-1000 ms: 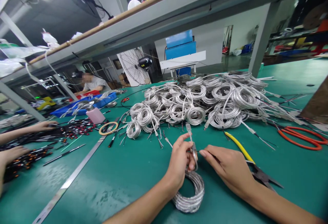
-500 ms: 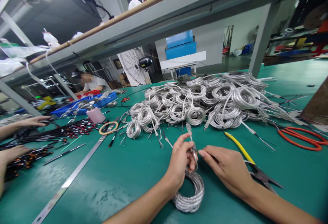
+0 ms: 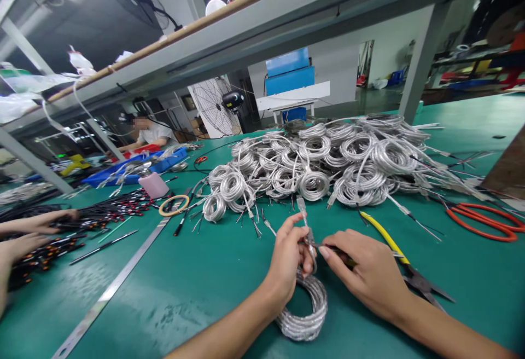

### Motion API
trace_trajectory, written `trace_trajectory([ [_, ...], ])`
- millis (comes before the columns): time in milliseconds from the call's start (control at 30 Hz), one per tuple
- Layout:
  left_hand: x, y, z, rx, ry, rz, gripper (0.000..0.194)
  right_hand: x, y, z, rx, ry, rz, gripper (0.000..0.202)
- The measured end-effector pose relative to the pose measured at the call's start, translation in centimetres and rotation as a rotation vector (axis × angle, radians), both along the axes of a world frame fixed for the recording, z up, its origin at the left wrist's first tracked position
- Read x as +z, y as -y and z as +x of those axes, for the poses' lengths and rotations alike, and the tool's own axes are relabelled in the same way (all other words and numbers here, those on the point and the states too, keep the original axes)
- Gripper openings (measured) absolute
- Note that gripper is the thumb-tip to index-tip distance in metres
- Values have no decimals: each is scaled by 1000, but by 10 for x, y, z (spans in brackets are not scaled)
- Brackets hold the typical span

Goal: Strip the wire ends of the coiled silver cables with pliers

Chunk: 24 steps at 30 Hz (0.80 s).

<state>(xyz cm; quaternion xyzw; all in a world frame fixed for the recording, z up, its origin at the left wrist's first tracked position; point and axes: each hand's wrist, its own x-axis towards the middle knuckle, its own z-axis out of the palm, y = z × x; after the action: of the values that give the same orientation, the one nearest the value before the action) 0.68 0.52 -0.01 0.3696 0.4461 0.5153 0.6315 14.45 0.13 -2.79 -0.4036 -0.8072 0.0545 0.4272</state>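
In the head view, the flat plug (image 3: 301, 204) of a silver cable is being held upward by the left hand (image 3: 286, 255), whose fingers are being kept curled around the cable just below it. The wound silver coil (image 3: 305, 329) is being seen under this hand, over the green table (image 3: 205, 304). By the right hand (image 3: 367, 268), a slim dark implement (image 3: 338, 250) is being gripped between thumb and bent fingers; its kind cannot be told. It is being pointed at the cable beside the left fingers, but whether the cable is being touched cannot be made out.

Compared with half a second ago, the right hand is being turned slightly, so that more of the implement is being shown. The plug and the coil are being kept in nearly the same place; therefore, the work is being judged as concentrated on this short part of the cable. Yellow-handled pliers (image 3: 383, 236) are being left beside the right hand, and the pile of coiled cables (image 3: 315, 151) is being left behind both hands.
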Motion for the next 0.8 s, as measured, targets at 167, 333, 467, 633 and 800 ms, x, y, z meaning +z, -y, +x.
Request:
trace_trajectory([
  [167,1,0,0,4,-8,-7,50,-2,-1,0,-6,9,0,28],
  [333,-1,0,0,6,-8,5,48,-5,-2,1,-10,14,44,25],
  [467,-1,0,0,4,-17,4,48,-5,-2,1,-20,31,78,26],
  [633,0,0,1,4,-20,-3,50,-4,-3,1,-37,64,126,26],
  [800,-1,0,1,-3,-11,-4,49,-3,-5,3,-27,56,168,25],
])
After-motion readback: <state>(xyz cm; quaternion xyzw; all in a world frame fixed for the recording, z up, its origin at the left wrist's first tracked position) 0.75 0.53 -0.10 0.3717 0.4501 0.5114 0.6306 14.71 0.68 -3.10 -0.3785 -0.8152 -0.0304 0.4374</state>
